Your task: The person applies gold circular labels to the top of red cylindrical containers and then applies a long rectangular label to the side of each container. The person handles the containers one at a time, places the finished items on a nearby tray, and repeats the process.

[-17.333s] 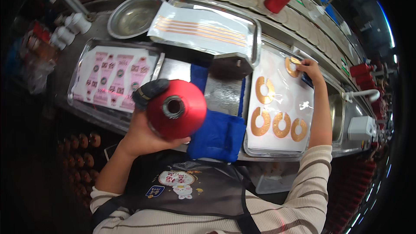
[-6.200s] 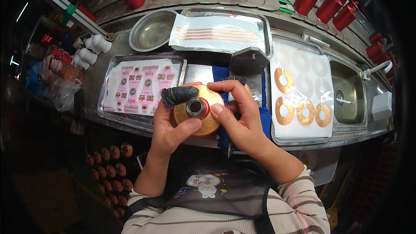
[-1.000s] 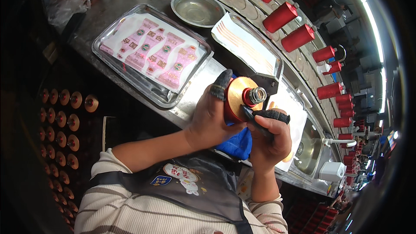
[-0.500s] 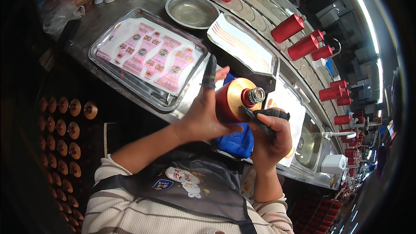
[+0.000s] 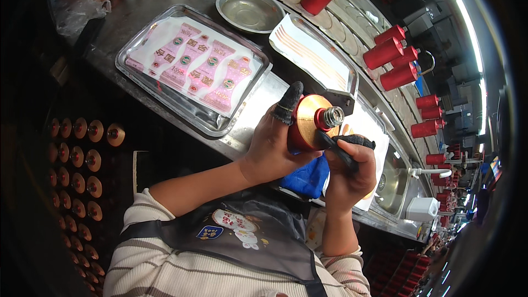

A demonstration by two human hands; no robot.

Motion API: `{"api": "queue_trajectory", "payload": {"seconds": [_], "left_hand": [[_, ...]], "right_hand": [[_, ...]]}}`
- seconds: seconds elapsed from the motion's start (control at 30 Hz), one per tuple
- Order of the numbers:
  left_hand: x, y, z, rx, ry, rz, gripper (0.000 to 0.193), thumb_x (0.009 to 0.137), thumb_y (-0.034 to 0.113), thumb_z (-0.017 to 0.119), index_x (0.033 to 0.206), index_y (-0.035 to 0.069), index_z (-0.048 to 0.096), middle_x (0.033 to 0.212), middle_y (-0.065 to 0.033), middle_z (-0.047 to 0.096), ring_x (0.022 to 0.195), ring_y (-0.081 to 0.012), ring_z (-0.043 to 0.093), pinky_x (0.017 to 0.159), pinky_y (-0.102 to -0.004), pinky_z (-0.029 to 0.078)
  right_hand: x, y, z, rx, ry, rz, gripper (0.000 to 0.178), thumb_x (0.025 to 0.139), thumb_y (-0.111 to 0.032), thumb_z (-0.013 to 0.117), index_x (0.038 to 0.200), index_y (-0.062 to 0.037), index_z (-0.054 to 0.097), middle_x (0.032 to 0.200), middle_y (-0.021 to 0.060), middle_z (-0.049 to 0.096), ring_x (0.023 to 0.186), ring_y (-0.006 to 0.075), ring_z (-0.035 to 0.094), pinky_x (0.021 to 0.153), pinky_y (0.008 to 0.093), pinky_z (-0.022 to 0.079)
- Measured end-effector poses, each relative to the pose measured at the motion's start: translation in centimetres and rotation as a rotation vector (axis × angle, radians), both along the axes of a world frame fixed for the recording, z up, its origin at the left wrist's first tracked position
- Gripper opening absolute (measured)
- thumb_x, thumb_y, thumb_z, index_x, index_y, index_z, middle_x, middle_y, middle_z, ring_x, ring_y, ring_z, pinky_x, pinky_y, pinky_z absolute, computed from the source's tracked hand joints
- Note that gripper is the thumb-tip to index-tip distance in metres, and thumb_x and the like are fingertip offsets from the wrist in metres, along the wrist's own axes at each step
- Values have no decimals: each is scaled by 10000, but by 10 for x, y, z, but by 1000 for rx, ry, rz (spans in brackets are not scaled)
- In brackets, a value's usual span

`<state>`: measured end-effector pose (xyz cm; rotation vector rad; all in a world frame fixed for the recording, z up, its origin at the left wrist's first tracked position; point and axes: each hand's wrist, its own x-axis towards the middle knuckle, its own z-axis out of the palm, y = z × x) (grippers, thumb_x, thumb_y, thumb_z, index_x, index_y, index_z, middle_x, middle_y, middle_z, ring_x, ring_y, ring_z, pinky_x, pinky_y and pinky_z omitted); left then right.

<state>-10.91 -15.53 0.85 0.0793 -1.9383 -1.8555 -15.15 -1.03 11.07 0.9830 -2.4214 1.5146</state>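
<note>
A red bottle point(image 5: 309, 114) with a gold shoulder and a threaded glass neck is tilted in front of me, its mouth toward the right. My left hand point(image 5: 268, 146) is closed around its body, and a black cot on one finger rests against the shoulder. In my right hand point(image 5: 352, 179) is a flat black scraper-like tool point(image 5: 343, 155), its tip at the gold shoulder below the neck; a finger there also wears a black cot. Under the bottle lies a blue cloth point(image 5: 304, 180), partly hidden by my hands.
Left of the bottle is a steel tray point(image 5: 220, 126) with pink label sheets; behind stands a metal basin point(image 5: 250, 11). Another tray point(image 5: 352, 80) carries striped strips. Red bottles point(image 5: 383, 53) line a conveyor. A sink point(image 5: 391, 184) is at right, gold-topped bottles point(image 5: 93, 159) at left.
My left hand's raised, spread finger has come down against the bottle's shoulder. The bottle and both hands have shifted slightly right. Red bottles on the conveyor have travelled rightward.
</note>
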Motion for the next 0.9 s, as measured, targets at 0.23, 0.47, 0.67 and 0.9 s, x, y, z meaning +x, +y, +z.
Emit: {"api": "queue_trajectory", "payload": {"seconds": [0.23, 0.47, 0.67, 0.9], "left_hand": [[-2, 0, 0, 11, 80, 84, 999, 650, 365, 931, 1464, 97, 418, 1346, -182, 515, 1202, -395, 531, 1039, -498, 436], [-3, 3, -8, -27, 200, 137, 881, 684, 374, 920, 1402, 99, 490, 1423, -184, 489, 1275, -399, 521, 1053, -485, 442], [6, 1, 2, -11, 90, 70, 848, 744, 422, 885, 1415, 87, 488, 1471, -204, 445, 1307, -414, 501, 1082, -501, 423], [15, 6, -13, -87, 171, 115, 1065, 742, 485, 876, 1536, 55, 312, 1554, -278, 306, 1411, -470, 370, 1162, -511, 336]], "right_hand": [[-1, 4, 5, 35, 7, 37, 293, 799, 170, 736, 1038, 17, 663, 1013, 69, 665, 950, 146, 650, 875, 257, 535], [2, -2, 7, -49, -48, -18, 310, 755, 120, 799, 1013, -24, 706, 966, 84, 697, 901, 194, 651, 854, 299, 489], [4, 1, 4, -52, -62, -31, 302, 761, 129, 786, 1010, -20, 703, 965, 85, 700, 900, 199, 652, 860, 302, 490], [2, 2, 6, -24, 32, 44, 275, 798, 110, 780, 1025, -10, 681, 993, 64, 680, 926, 162, 636, 876, 282, 487]]}}
